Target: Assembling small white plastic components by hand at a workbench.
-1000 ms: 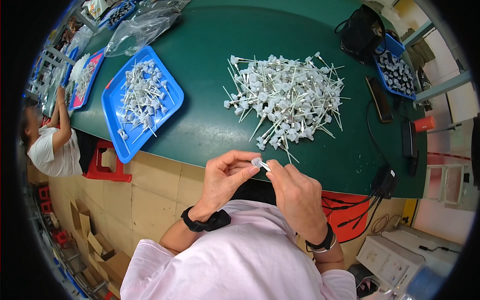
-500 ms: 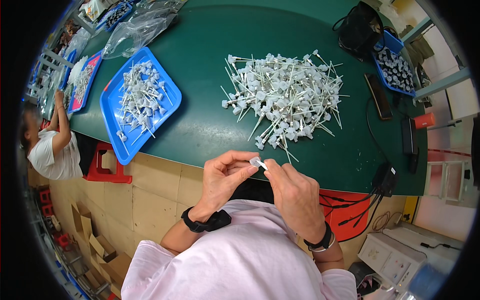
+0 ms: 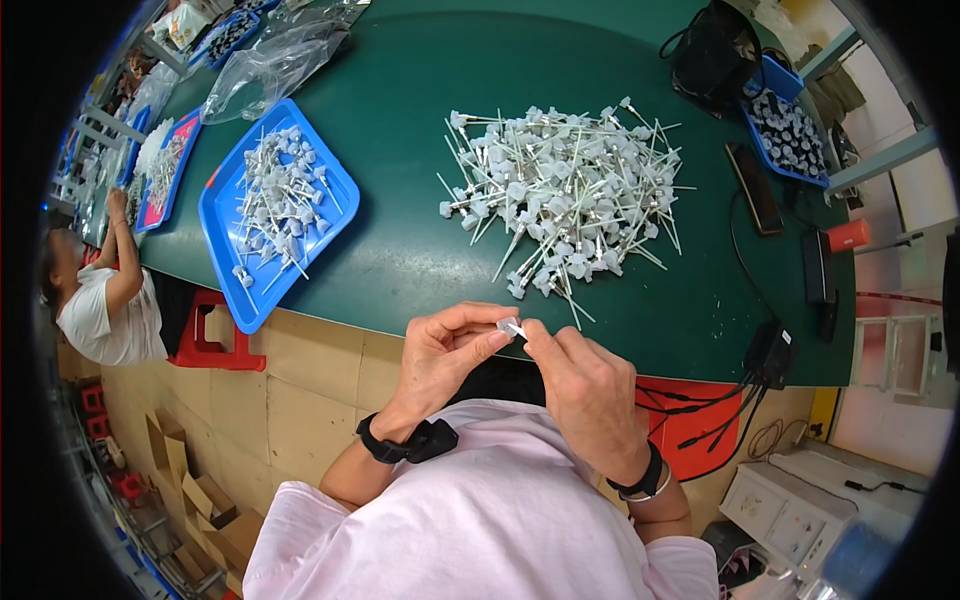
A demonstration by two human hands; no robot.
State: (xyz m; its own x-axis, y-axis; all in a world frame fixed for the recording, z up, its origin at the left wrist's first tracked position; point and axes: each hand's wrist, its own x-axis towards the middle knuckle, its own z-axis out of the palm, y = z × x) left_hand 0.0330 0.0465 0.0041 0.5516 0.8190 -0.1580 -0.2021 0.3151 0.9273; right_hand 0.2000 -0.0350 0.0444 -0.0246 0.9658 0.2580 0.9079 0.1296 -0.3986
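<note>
White plastic part [image 3: 511,327] sits pinched between your left hand [image 3: 443,358] and right hand [image 3: 585,385], fingertips of both pressed on it, above the table edge. Its axis is unclear. Beyond lies the pile [image 3: 565,190]; farther left, the blue tray [image 3: 225,215].

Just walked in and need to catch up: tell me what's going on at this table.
A person in a pink shirt holds a small white plastic part between the fingertips of the left hand and right hand, just off the near edge of the green table. A big pile of similar white parts lies ahead; more sit in a blue tray to the left. Another person works farther left.
</note>
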